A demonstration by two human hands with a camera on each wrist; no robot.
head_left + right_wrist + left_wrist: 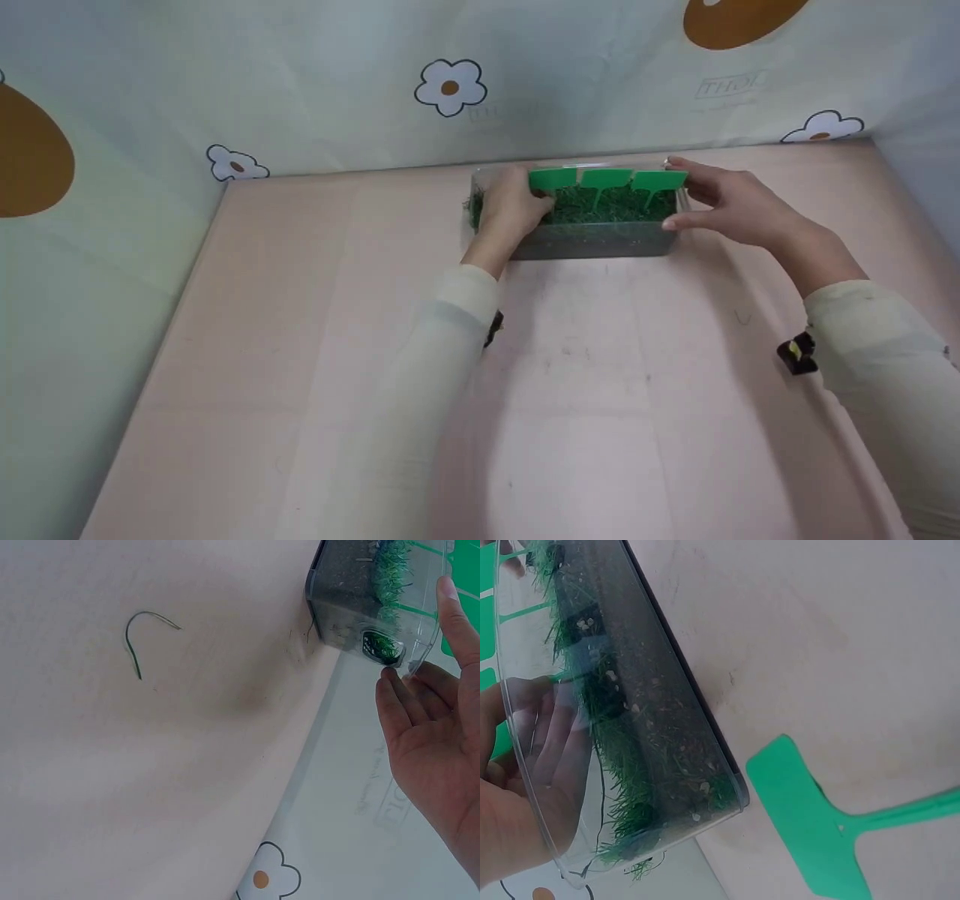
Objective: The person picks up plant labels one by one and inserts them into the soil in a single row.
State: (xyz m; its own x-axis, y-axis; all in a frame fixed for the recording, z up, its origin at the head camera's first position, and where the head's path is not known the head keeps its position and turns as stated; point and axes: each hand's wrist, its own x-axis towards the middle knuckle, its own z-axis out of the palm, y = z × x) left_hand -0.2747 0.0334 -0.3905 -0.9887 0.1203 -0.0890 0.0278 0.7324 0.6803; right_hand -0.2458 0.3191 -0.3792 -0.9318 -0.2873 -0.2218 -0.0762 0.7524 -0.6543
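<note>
A clear plastic planter box (592, 241) with green grass and dark soil stands at the back of the table. Three green plant labels (606, 178) rise in a row from the grass. My left hand (511, 206) reaches inside the box's left end, its fingers pinching the stem of the leftmost label, seen through the wall in the left wrist view. At the opposite end my right hand (739, 202) holds the box, thumb at the front corner and fingers at the back one. Another green label (806, 821) shows over the table in the left wrist view.
Behind the box rises a pale wall covering (337, 97) printed with flowers. A thin curved strand (135, 637) lies on the pink table (247, 337), to the right of the box. Some grass pokes past the box's left end.
</note>
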